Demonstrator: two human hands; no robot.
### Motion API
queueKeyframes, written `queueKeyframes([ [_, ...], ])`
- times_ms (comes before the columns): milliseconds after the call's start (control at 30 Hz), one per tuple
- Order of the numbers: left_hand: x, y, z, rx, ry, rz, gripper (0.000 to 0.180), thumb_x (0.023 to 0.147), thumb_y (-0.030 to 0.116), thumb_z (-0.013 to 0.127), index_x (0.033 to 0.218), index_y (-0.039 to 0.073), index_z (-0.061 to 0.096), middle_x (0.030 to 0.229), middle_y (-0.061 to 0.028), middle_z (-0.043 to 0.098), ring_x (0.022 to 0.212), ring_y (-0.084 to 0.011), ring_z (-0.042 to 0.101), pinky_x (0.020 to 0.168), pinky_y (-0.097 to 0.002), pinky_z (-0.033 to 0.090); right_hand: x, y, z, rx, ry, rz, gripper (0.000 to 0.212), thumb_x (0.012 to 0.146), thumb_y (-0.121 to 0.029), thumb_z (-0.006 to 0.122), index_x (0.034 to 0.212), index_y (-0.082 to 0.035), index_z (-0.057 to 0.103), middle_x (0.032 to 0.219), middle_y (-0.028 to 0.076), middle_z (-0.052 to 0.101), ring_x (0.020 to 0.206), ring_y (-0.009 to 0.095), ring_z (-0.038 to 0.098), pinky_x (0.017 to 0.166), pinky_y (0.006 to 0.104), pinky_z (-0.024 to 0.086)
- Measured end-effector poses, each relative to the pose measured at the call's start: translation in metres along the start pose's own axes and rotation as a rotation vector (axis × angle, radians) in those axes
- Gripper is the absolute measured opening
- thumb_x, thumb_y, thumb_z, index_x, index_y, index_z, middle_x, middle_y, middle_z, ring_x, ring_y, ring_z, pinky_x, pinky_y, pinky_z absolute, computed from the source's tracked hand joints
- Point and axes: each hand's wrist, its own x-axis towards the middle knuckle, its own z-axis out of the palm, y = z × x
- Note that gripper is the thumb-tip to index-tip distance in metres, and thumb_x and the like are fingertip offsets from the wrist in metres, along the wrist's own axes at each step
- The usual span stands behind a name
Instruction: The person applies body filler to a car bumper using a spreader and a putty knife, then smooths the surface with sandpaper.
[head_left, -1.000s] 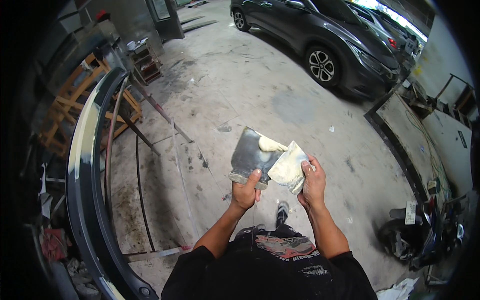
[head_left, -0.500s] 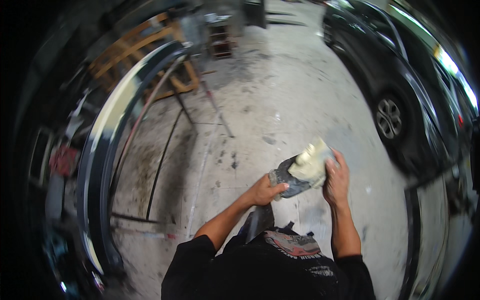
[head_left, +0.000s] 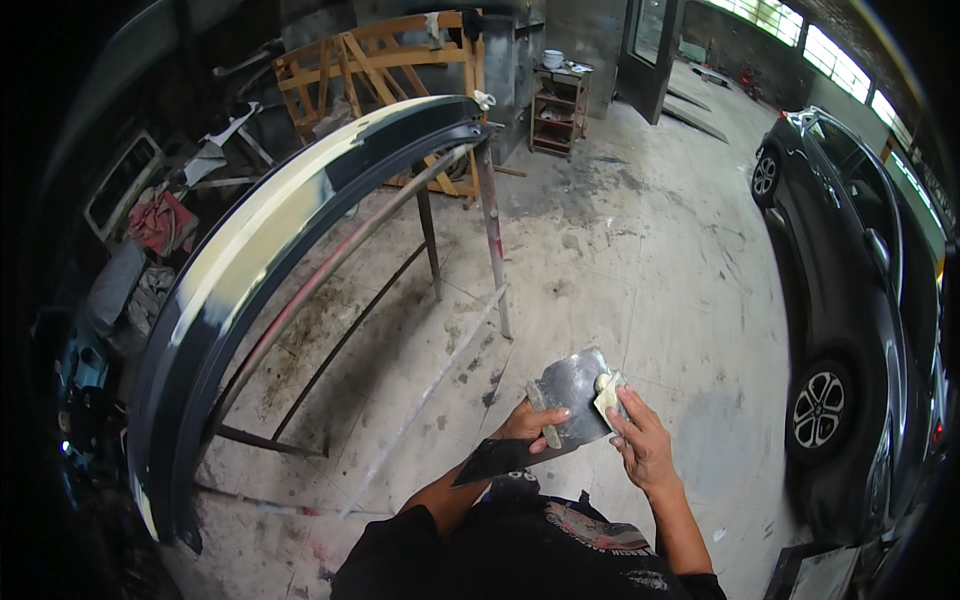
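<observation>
My left hand (head_left: 535,424) grips a dark, flat putty board (head_left: 572,392) by its crusted near-left edge, the thumb on top. Against the board's right edge, my right hand (head_left: 643,437) pinches a small spreader (head_left: 609,395) coated with cream-coloured putty. A rounded lump of putty (head_left: 601,382) sits at the spreader's left edge. Below my left hand juts a dark pointed flat piece (head_left: 492,461); what it is attached to I cannot tell. To the left, a long curved dark car bumper (head_left: 330,203) with cream patches of filler rests on a metal stand (head_left: 490,215).
A dark car (head_left: 850,270) stands along the right side. Behind the bumper leans a wooden frame (head_left: 375,65), with a small shelf rack (head_left: 558,112) beside it. A red cloth (head_left: 162,222) and wrapped items lie at the far left. The concrete floor (head_left: 640,270) is stained.
My view has swung up and left, bringing more of the bumper into sight. The broad putty mass over the board no longer shows; the board's dark face does, with the spreader at its right edge.
</observation>
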Motion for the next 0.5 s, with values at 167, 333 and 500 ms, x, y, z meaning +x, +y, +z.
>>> queueKeyframes([
  [167, 0.063, 0.030, -0.041, -0.093, 0.022, 0.000, 0.025, 0.089, 0.015, 0.060, 0.107, -0.002, 0.055, 0.065, -0.0051, 0.060, 0.035, -0.0057, 0.043, 0.032, -0.0202, 0.033, 0.063, 0.059, 0.003, 0.020, -0.063, 0.030, 0.054, 0.070, -0.005, 0.071, 0.122, -0.015, 0.062, 0.137, 0.014, 0.050, 0.124, 0.035, 0.050, 0.096, 0.0423, 0.044],
  [333, 0.116, 0.054, -0.070, -0.130, 0.146, 0.039, 0.020, 0.091, 0.015, 0.058, 0.100, -0.002, 0.056, 0.063, -0.0069, 0.060, 0.033, -0.0065, 0.043, 0.031, -0.0204, 0.032, 0.099, 0.129, -0.008, 0.027, -0.236, 0.154, 0.043, 0.077, -0.010, 0.068, 0.120, -0.014, 0.065, 0.140, 0.015, 0.048, 0.128, 0.034, 0.045, 0.101, 0.0422, 0.038],
  [500, 0.179, 0.078, -0.099, -0.335, 0.078, 0.145, 0.022, 0.092, 0.009, 0.052, 0.109, -0.006, 0.053, 0.065, -0.0109, 0.062, 0.031, -0.0091, 0.045, 0.029, -0.0224, 0.033, 0.156, 0.202, -0.022, 0.380, -0.342, 0.038, 0.030, 0.085, -0.024, 0.064, 0.111, -0.013, 0.071, 0.149, 0.017, 0.035, 0.139, 0.036, 0.031, 0.110, 0.0427, 0.027],
])
